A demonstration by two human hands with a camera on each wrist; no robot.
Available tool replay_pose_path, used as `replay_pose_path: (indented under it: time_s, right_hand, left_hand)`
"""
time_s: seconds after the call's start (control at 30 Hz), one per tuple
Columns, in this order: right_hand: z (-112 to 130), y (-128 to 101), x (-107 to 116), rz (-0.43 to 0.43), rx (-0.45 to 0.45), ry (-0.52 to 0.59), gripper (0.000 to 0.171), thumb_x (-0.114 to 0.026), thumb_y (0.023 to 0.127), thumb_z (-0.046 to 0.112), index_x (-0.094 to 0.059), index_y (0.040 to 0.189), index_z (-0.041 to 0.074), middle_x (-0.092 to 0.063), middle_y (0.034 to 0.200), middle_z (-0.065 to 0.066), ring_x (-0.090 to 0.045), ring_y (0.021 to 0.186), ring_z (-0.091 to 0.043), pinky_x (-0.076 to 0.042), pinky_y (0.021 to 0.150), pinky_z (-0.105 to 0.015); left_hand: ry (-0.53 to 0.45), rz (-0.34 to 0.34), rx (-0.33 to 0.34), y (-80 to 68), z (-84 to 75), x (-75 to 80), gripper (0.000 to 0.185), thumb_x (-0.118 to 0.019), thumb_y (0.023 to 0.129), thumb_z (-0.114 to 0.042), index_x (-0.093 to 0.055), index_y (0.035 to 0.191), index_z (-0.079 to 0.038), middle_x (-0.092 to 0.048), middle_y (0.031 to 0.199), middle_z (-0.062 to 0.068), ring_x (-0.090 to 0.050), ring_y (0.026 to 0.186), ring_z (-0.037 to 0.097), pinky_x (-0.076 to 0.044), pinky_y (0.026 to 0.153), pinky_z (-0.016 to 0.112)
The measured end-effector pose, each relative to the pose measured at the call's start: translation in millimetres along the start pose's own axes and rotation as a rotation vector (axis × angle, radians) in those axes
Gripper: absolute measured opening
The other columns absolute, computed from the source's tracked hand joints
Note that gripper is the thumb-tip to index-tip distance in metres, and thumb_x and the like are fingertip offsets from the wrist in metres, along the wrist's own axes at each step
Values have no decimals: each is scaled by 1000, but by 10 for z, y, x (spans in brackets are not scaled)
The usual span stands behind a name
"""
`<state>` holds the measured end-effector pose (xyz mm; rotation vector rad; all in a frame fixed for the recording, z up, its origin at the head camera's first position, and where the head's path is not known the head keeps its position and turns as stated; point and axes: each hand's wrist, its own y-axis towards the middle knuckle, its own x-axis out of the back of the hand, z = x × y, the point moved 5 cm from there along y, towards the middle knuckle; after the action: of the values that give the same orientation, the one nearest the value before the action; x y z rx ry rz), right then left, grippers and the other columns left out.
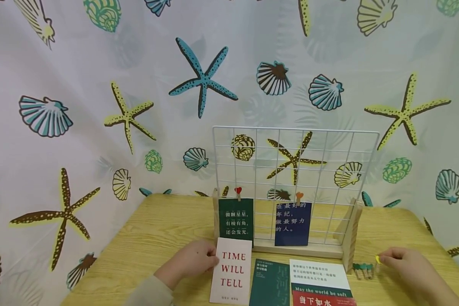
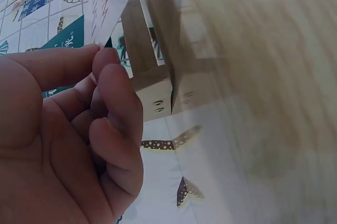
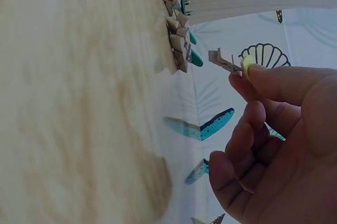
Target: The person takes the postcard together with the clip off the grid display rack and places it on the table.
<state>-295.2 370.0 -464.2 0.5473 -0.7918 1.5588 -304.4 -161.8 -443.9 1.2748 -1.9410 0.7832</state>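
A person's left hand (image 1: pixel 196 259) grasps the edge of a white card (image 1: pixel 231 272) printed "TIME WILL TELL" in front of the left end of a wire rack (image 1: pixel 323 250), while the fingers of the right hand (image 1: pixel 407 267) pinch a yellow-topped peg (image 3: pixel 226 63) just beyond the rack's right end. Between that peg and the rack's right foot, a cluster of green-topped pegs (image 1: pixel 363 272) sits on the wooden bench (image 1: pixel 168 225). On the rack, a red heart peg (image 1: pixel 238 192) clips a green card (image 1: pixel 236 219) toward the left, and an orange heart peg (image 1: pixel 299 197) clips a blue card (image 1: pixel 293 229) right of center. In front of the rack lie a dark green card (image 1: pixel 269 282), a white-and-green card (image 1: pixel 319 274) and, overlapping the latter, a red card (image 1: pixel 323 299). Behind the rack hangs a curtain (image 1: pixel 80 42) patterned with starfish and shells.
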Motion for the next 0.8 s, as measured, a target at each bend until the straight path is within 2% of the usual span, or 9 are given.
replay_pose_path:
  time_s: [0.17, 0.4, 0.6, 0.8]
  right_hand:
    - [-86, 27, -29, 48, -19, 24, 39, -57, 103, 32, -71, 115, -2, -67, 119, -19, -59, 113, -42, -48, 88, -56]
    - [-169, 58, -43, 93, -46, 54, 42, -59, 102, 36, -70, 118, -2, -67, 119, -19, -61, 110, -38, -50, 86, -51]
    - [-171, 70, -59, 103, -47, 68, 33, -57, 103, 24, -70, 117, -2, -67, 119, -17, -61, 106, -30, -50, 83, -45]
    - [-186, 90, -73, 109, -57, 69, 32, -57, 103, 26, -70, 114, -1, -67, 114, -13, -57, 93, -22, -46, 75, -39]
  left_hand:
    - [50, 19, 23, 17, 29, -62, 26, -68, 94, -19, -60, 69, -15, -53, 63, -1, -49, 57, 15, -39, 55, 33]
    - [78, 45, 80, 24, 64, -86, 24, -68, 94, -20, -62, 71, -14, -52, 66, 0, -50, 60, 16, -39, 57, 33]
    - [101, 80, 59, 8, 66, -141, 29, -69, 90, -18, -59, 63, -15, -50, 58, -3, -47, 55, 14, -36, 54, 30]
    - [87, 126, 59, 3, 54, -203, 27, -70, 87, -17, -60, 62, -14, -52, 56, -3, -47, 52, 13, -37, 53, 30]
